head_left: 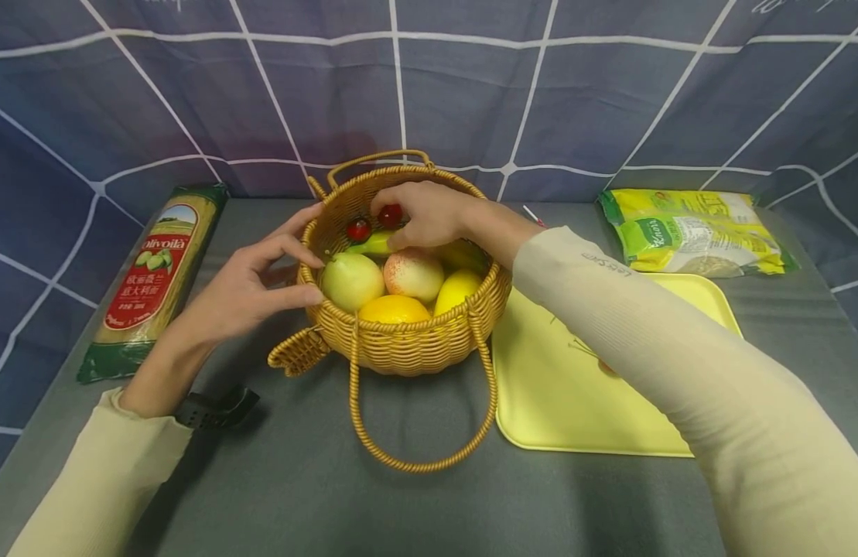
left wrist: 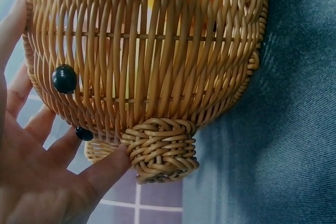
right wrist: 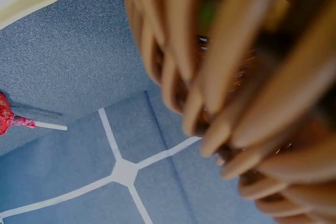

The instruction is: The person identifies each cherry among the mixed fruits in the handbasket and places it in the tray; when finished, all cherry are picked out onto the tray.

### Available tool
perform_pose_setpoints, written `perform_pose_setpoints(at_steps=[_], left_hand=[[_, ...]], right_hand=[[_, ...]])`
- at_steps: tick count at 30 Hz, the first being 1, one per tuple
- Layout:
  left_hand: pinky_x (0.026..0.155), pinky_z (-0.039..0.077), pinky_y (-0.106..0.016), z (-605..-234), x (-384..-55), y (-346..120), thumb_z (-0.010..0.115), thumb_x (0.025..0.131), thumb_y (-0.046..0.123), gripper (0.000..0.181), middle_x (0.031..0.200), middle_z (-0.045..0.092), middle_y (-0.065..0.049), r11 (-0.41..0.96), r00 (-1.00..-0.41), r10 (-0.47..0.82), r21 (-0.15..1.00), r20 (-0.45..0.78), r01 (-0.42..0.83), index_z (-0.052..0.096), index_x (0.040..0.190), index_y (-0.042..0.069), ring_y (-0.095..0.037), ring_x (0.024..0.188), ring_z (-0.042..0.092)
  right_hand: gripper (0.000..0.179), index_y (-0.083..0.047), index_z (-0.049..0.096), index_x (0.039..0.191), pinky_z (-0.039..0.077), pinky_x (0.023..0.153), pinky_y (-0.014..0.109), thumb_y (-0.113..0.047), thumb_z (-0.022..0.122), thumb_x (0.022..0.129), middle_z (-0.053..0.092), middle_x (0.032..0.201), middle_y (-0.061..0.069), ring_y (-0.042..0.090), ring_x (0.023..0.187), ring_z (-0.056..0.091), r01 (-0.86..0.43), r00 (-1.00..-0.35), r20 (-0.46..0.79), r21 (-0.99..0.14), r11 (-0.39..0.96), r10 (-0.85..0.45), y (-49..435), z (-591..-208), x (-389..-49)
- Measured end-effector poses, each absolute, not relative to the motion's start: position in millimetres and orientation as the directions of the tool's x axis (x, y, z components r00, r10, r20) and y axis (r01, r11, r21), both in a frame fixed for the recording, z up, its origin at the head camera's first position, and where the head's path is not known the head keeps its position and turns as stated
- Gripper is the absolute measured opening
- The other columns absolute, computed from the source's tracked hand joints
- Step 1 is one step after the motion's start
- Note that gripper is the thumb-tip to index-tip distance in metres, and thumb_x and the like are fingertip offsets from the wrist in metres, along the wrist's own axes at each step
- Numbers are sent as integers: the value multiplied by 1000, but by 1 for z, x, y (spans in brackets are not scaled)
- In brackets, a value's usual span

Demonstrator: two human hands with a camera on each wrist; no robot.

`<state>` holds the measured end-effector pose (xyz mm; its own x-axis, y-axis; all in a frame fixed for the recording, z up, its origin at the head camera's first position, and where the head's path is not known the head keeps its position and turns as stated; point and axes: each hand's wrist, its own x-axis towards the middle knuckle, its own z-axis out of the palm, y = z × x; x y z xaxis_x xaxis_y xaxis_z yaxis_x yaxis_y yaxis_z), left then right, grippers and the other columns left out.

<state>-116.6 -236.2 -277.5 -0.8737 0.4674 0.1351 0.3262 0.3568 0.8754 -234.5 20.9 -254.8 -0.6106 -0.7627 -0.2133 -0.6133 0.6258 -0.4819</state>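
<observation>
A wicker basket holds a green pear, a peach, an orange, a yellow fruit, something long and green, and a red cherry. My right hand reaches inside at the back, thumb and fingers around another red cherry. In the right wrist view, the basket's weave hides that hand. My left hand rests against the basket's left side with spread fingers. In the left wrist view, its thumb touches the basket's woven snout.
A yellow tray lies right of the basket, with thin stems and a reddish fruit partly under my right sleeve. A spaghetti pack is on the left, Knorr bags back right. A red-wrapped lollipop lies behind the tray.
</observation>
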Motion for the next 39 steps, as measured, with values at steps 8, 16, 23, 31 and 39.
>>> perform_pose_setpoints(at_steps=[8, 16, 23, 31, 39], left_hand=[[103, 30, -69, -280, -117, -238, 70, 89, -1, 22, 161, 25, 4, 347, -877, 462, 883, 133, 317, 60, 108, -5, -29, 145, 25], [103, 28, -70, -280, -116, -239, 71, 89, -1, 22, 161, 25, 4, 340, -881, 455, 888, 133, 310, 60, 108, -5, -30, 145, 24], [103, 28, -70, -279, -116, -239, 71, 89, 0, 23, 161, 25, 5, 337, -877, 459, 886, 140, 318, 60, 108, -5, -28, 145, 24], [104, 26, -70, -279, -117, -237, 71, 89, 0, 23, 161, 25, 4, 321, -874, 465, 894, 140, 313, 60, 108, -6, -27, 146, 22], [103, 27, -70, -279, -116, -235, 71, 88, -1, 23, 161, 25, 4, 327, -878, 457, 891, 143, 315, 60, 108, -6, -28, 146, 23]], right_hand=[[33, -9, 55, 122, 41, 81, 34, -11, 65, 91, 57, 102, 6, 22, 91, 51, -627, -612, -152, -505, 593, -776, 20, -257, -233], [25, -11, 56, 116, 40, 76, 32, -17, 64, 93, 56, 96, 6, 21, 85, 50, -641, -591, -104, -541, 544, -800, 19, -257, -230], [23, -9, 56, 117, 42, 79, 33, -18, 60, 96, 59, 98, 6, 21, 86, 52, -691, -561, -11, -544, 476, -828, 25, -249, -223], [25, -10, 52, 123, 44, 79, 32, -23, 56, 102, 58, 103, 3, 19, 86, 54, -710, -532, -25, -530, 463, -846, 35, -231, -203], [23, -8, 59, 113, 46, 78, 32, -16, 65, 93, 63, 97, 3, 16, 85, 55, -685, -599, 117, -587, 431, -792, 58, -213, -185]])
